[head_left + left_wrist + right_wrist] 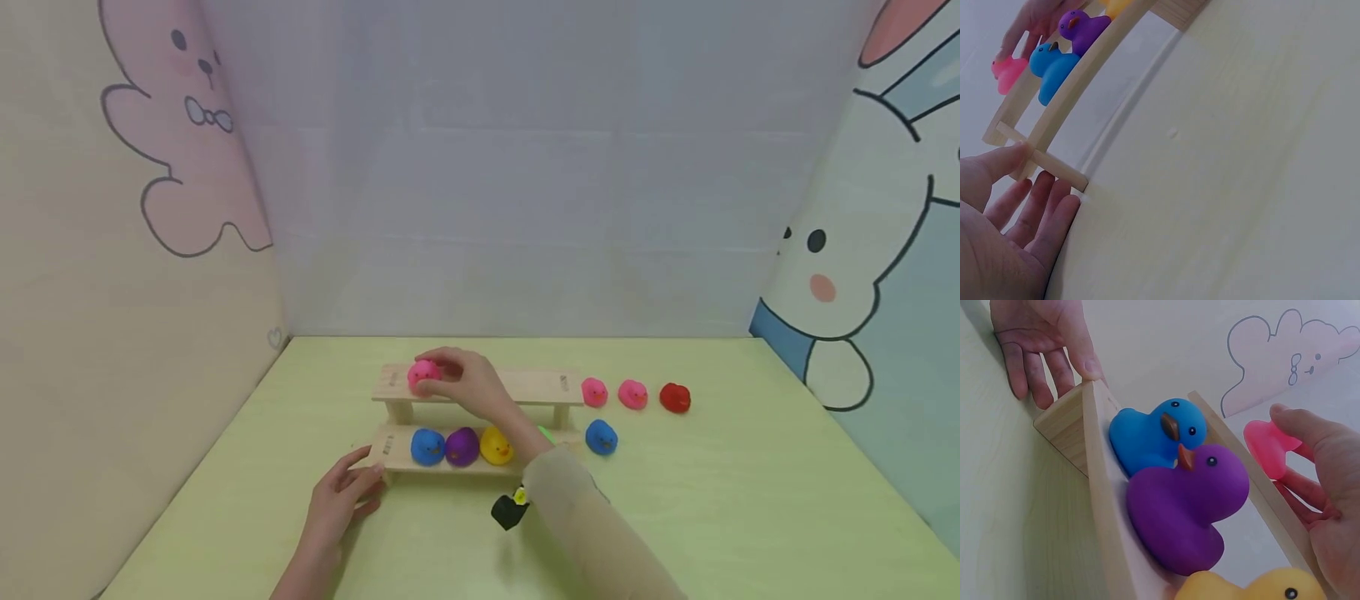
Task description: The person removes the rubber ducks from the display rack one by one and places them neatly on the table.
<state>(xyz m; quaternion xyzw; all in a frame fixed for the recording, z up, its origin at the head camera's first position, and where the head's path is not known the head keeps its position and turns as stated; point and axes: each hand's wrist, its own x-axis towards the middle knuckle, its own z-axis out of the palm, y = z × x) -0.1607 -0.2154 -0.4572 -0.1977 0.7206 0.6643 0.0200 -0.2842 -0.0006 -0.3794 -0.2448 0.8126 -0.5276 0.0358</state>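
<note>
My right hand (pixel 472 383) pinches a pink rubber duck (pixel 423 377) between thumb and fingers, at the left part of the wooden rack's upper shelf (pixel 536 386). With thumb on the board's corner and fingers by the end leg, my left hand (pixel 341 496) holds the left end of the lower shelf (pixel 450 469). On that lower shelf stand a blue duck (pixel 1159 434), a purple duck (pixel 1188 506) and a yellow duck (pixel 495 447) in a row. Part of a green duck (pixel 546 434) shows behind my right forearm, which hides the rest of it.
To the right of the rack, two pink ducks (pixel 595 392) (pixel 633 394), a red duck (pixel 676 397) and a blue duck (pixel 602 437) sit on the pale green table (pixel 750 500). A black wrist camera (pixel 510 510) hangs beneath my right forearm. Cloth walls stand behind and at both sides.
</note>
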